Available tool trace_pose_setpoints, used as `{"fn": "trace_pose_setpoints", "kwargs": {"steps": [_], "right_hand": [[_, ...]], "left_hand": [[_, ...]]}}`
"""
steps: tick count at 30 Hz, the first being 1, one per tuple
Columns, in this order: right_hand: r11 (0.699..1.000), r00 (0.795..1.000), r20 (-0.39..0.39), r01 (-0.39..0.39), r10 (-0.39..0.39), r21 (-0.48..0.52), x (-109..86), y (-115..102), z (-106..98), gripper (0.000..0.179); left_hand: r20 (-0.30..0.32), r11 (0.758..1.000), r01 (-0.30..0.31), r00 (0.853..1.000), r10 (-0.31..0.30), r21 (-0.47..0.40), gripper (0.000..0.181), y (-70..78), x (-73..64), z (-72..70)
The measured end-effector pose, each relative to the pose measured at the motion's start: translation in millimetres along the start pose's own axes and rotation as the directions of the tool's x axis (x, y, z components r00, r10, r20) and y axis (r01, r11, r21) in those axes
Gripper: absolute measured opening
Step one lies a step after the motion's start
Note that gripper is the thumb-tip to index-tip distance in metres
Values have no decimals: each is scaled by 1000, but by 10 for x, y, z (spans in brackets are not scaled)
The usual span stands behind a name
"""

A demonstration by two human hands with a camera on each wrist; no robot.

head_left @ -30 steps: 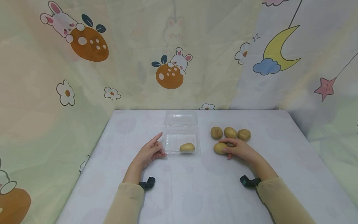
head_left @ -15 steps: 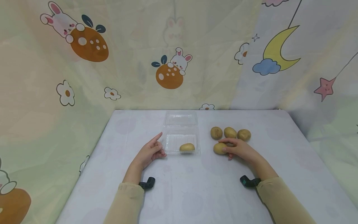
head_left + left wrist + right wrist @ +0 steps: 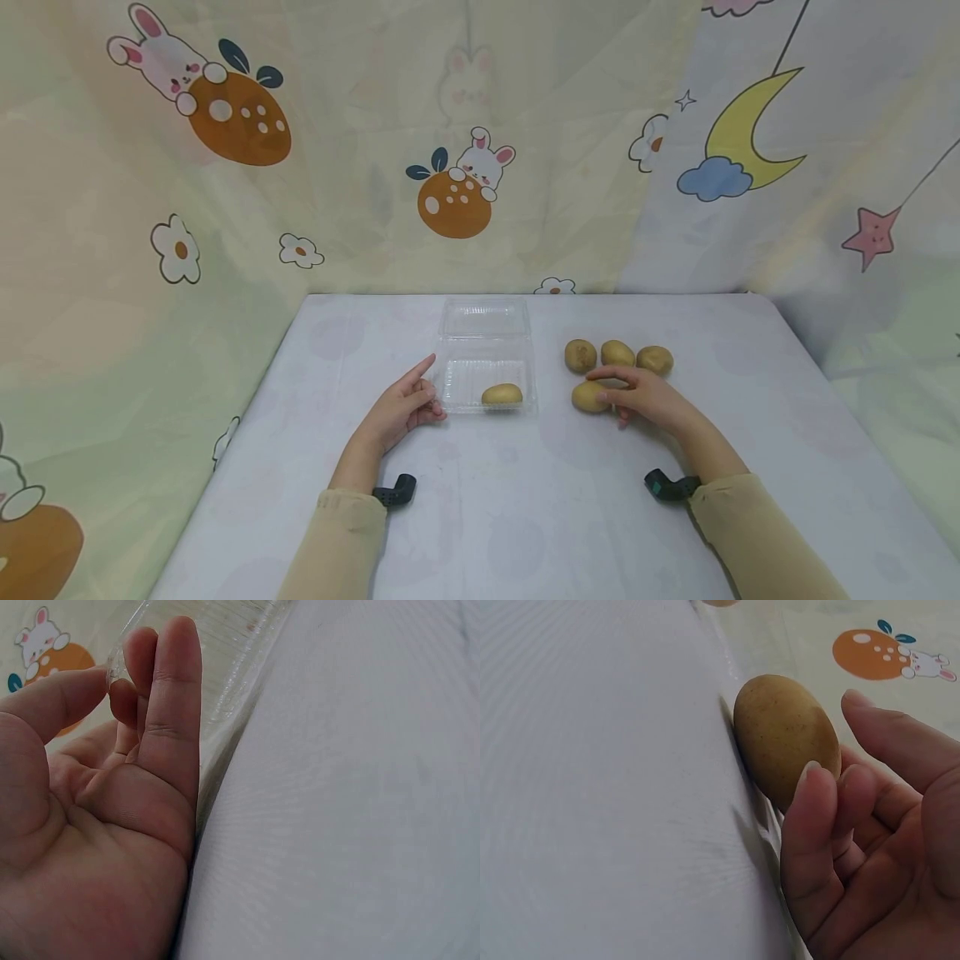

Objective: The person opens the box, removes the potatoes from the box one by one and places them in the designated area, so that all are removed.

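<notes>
In the head view a clear plastic clamshell container lies with its lid folded back, one potato inside at the front right. My left hand is at its left edge, thumb and fingers pinching the rim in the left wrist view, index finger stretched out. My right hand is beside a second potato on the table. In the right wrist view the thumb stands apart from this potato, while the lower fingertips are close against its near end.
Behind the right hand a row of three potatoes sits on the white-covered table: a left one, a middle one and a right one. A printed curtain rises behind the table's back edge.
My right hand has eased slightly back to the right, its thumb and fingers loosening from the front potato. The left hand and the container look the same.
</notes>
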State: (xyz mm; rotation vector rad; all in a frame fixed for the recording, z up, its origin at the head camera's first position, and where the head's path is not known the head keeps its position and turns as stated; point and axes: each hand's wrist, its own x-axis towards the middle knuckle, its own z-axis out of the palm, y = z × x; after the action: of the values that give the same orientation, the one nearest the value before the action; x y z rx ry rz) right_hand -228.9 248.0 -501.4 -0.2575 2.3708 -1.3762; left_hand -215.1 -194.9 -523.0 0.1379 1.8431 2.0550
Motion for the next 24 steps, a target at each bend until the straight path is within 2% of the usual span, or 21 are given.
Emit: {"fn": "trace_pose_setpoints", "kwargs": {"steps": [3,14,24], "right_hand": [[1000,1000,3,3,-3,-7,-22,-67,0,46],[1000,1000,5,14,-14,3,18,-107,-55,47],[995,997,14,81,-80,-53,101,-397,-87,37]], "left_hand": [[4,1000,3,1000,-3,-3,67,-1,5,-9],[-2,1000,-3,1000,3,-1,67,-12,8,-2],[-3,1000,2,1000,-2,-10,67,-5,4,1]]}}
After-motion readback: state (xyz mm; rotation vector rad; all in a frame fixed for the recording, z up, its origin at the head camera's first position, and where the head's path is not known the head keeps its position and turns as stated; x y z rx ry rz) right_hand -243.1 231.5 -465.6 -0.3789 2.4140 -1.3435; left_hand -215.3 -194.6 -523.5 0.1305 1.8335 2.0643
